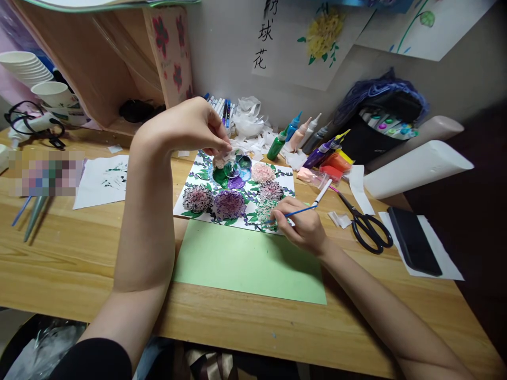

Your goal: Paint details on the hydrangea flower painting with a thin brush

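Observation:
My left hand is bent down from above, its fingers pinched on the edge of a round paint palette with green, blue and purple paint. The palette is over a white sheet painted with flowers in purple, pink and green. My right hand grips a thin blue paintbrush, its tip at the green flower at the sheet's lower right. Beneath the painting lies a light green sheet.
Paint bottles and crumpled tissue stand behind the painting. To the right are black scissors, a phone and a white roll. Paper cups and a paint-marked paper are at the left.

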Tool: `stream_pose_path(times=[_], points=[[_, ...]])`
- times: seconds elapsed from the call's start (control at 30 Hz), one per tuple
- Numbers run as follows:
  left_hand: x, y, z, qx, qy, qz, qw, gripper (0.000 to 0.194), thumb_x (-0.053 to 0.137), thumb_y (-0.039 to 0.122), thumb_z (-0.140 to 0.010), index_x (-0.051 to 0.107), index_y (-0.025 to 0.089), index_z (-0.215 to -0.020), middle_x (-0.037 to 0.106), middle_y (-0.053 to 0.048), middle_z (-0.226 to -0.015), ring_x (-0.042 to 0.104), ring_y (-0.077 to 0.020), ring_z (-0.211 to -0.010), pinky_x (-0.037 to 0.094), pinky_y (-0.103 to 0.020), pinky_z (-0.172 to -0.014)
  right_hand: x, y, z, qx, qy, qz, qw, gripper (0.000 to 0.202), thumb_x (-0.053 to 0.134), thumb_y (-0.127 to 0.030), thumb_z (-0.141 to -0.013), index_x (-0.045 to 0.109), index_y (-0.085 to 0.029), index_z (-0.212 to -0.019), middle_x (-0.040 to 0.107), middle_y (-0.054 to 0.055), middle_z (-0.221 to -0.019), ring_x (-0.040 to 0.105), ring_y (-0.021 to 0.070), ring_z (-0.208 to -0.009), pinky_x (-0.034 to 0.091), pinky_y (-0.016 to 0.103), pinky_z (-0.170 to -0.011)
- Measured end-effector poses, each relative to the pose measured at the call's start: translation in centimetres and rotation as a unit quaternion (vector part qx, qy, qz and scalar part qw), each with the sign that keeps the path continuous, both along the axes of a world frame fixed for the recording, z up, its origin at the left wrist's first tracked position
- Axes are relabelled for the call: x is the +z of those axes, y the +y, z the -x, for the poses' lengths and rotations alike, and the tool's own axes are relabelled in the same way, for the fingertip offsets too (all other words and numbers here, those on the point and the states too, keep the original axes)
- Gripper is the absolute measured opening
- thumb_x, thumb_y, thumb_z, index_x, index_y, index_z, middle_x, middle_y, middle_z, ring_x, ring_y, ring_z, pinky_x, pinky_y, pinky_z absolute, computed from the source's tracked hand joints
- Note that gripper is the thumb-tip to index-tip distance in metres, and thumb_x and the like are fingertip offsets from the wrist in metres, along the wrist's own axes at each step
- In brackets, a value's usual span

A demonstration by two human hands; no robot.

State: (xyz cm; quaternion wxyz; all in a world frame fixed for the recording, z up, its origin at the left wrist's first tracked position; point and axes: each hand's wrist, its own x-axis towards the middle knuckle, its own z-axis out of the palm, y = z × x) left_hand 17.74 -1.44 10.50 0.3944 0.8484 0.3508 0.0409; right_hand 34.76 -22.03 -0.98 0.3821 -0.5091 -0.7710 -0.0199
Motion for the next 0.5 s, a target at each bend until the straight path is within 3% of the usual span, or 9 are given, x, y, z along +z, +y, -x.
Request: stream_pose_path(times=[0.33, 0.43, 0.5], points=[[0.1, -0.2, -0.4, -0.025, 0.030, -0.053, 0.998, 0.028, 0.068, 0.030, -0.065, 0.070, 0.010, -0.086, 0.069, -0.005, -0.072, 0.061, -0.0196, -0.082, 0.044, -0.026, -0.076, 0.2, 0.0, -0.2, 0.019, -0.009, 0.012, 1.000, 0.016, 0.047, -0.010, -0.087, 0.055, -0.018, -0.075, 0.057, 0.003, -0.062, 0.050, 0.0135, -0.059, 0.042, 0.027, -0.054], [-0.4, 0.0, -0.9, -0.043, 0.030, -0.056, 0.997, 0.027, 0.067, 0.029, -0.066, 0.070, 0.009, -0.084, 0.067, -0.004, -0.068, 0.060, -0.0186, -0.079, 0.043, -0.026, -0.074, 0.7, -0.3, -0.6, 0.009, 0.075, 0.011, 0.997, 0.018, 0.045, -0.013, -0.089, 0.058, -0.018, -0.078, 0.060, 0.003, -0.067, 0.055, 0.0148, -0.064, 0.045, 0.029, -0.059], [-0.7, 0.0, -1.4, -0.060, 0.031, -0.065, 0.996, 0.025, 0.066, 0.027, -0.065, 0.070, 0.009, -0.081, 0.065, -0.004, -0.065, 0.060, -0.0174, -0.074, 0.042, -0.026, -0.070, 1.4, -0.5, -0.9, -0.025, 0.161, -0.037, 0.986, 0.019, 0.043, -0.017, -0.090, 0.060, -0.020, -0.082, 0.062, 0.004, -0.071, 0.057, 0.0161, -0.070, 0.046, 0.032, -0.064]])
